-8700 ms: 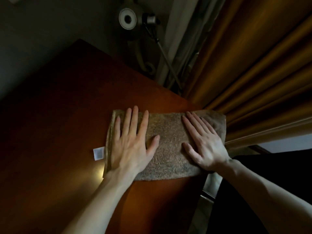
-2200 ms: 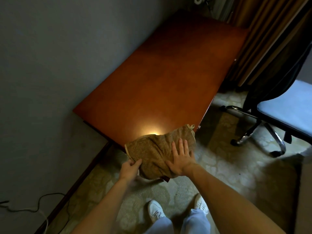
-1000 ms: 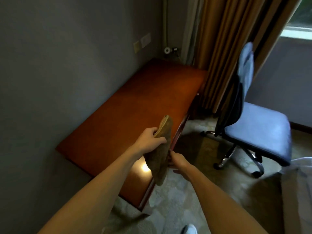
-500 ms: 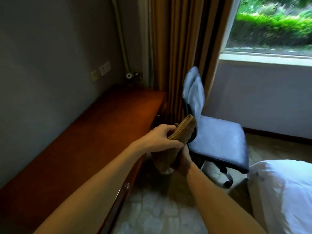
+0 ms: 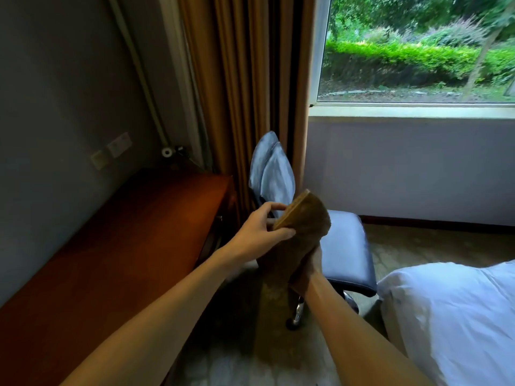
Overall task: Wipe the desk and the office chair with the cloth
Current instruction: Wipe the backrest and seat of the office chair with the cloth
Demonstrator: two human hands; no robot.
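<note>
– Since half a second ago the cloth (image 5: 302,232) has come up higher and fans wider, mid-frame, off the desk (image 5: 125,246) at lower left and in front of the office chair (image 5: 345,246).
– And the room?
– Grey wall at left, brown curtain (image 5: 245,93) top centre, window (image 5: 418,48) upper right, white bedding (image 5: 459,316) lower right.
– The hands?
– Two. The left hand (image 5: 260,234) pinches the cloth's folded top edge between thumb and curled fingers. The right hand (image 5: 314,261) is mostly hidden behind the cloth, so I cannot tell how its fingers lie.
– Anything else unclear?
– The chair's base is half hidden by the right arm. One cloth, one chair, one desk, two dim wall plates (image 5: 118,146).
</note>
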